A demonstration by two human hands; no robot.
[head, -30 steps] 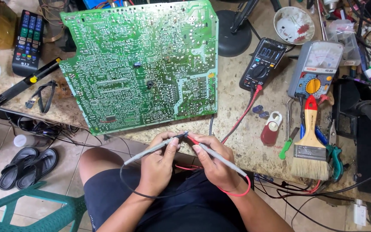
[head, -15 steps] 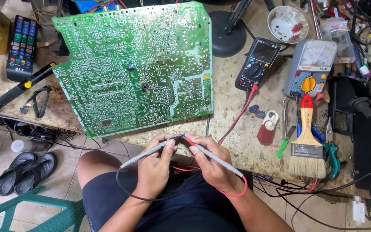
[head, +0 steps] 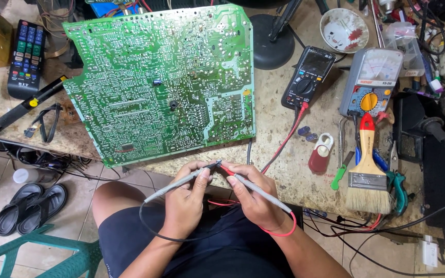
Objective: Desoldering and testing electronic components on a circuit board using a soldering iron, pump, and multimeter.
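- The left hand is closed around a grey probe with a black lead; the right hand is closed around a grey probe with a red lead. The two tips meet just past the desk edge.
- Tiled floor: black sandals, a green stool.
- Speckled desk: a remote control, a large green circuit board.
- Farther right: a black digital multimeter, an analogue meter, a paintbrush.
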